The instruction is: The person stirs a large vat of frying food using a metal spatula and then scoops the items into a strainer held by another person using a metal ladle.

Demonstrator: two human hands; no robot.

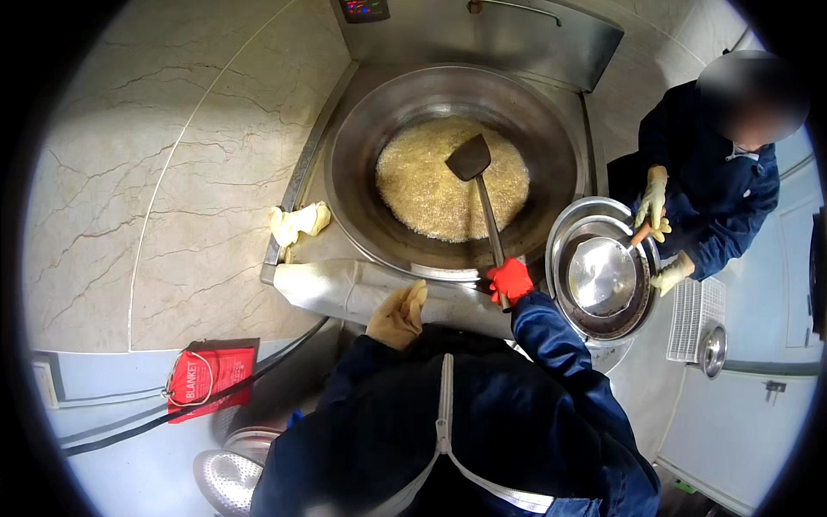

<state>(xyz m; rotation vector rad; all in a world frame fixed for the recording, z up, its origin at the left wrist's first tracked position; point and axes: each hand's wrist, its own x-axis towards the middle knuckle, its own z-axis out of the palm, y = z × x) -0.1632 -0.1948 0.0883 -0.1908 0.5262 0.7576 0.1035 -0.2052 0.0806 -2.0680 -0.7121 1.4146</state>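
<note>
A large wok (345,155) in front of me holds foaming yellowish liquid (431,189). My right hand (510,280), in a red covering, grips the long handle of a wok spatula (472,159). The spatula's dark flat blade is raised over the foam. My left hand (397,317), in a beige glove, is by my body near the stove's front edge. Its fingers are pressed together and nothing shows in them. Below the wok's front rim runs a pale covered roll (319,289), close to that hand.
At right, a co-worker in gloves (653,207) holds a ladle-like round pan (601,277) over a metal basin (564,233). A crumpled pale-yellow cloth or glove (300,224) lies left of the wok. A red pouch (215,379) and dark hose (284,355) are lower left; a white basket (689,319) is right.
</note>
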